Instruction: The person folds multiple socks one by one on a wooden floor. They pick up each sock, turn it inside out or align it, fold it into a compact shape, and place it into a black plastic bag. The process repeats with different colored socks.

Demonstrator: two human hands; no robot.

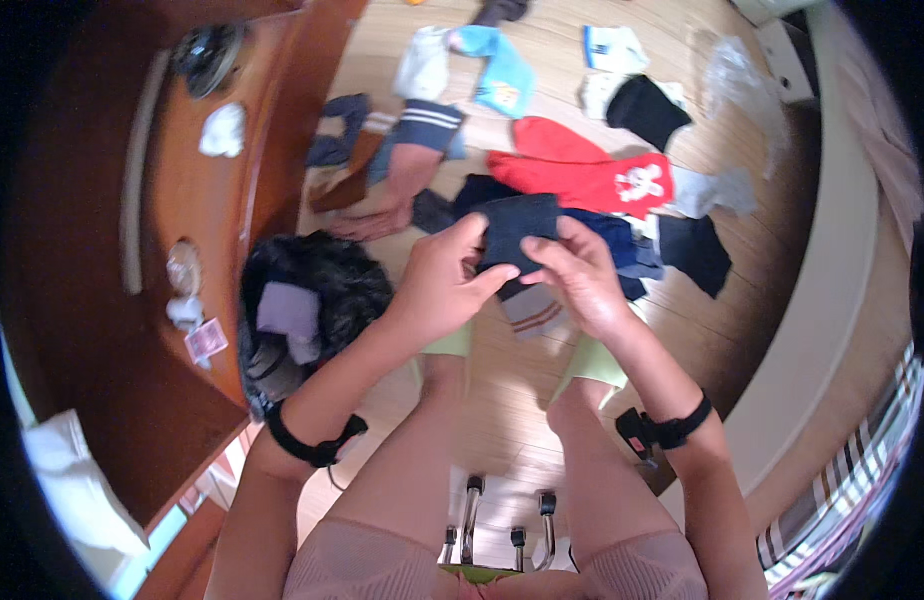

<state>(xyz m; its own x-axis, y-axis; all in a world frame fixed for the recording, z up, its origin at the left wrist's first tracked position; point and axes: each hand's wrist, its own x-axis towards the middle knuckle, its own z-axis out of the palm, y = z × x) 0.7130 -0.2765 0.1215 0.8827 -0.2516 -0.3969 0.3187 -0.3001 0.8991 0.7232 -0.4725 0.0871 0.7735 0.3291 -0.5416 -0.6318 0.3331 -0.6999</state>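
Note:
A dark navy sock (520, 228), folded into a small rectangle, is held up between my two hands above the floor. My left hand (447, 268) pinches its left edge, thumb in front. Along its right and lower edge grips my right hand (582, 275), its thumb pressed on the fabric. Below and behind them lie a red pair of socks (572, 165) with a white pattern, a brownish-pink sock (412, 165) with a striped navy cuff, a grey sock (534, 312) with brown stripes and a black sock (694, 253).
Farther out on the wooden floor are a light blue sock (504, 75), another black sock (647, 110) and a clear plastic bag (739, 85). A black bag (327, 275) containing folded socks stands at left beside a brown wooden cabinet (197, 150). A pale ledge (832, 270) runs along the right.

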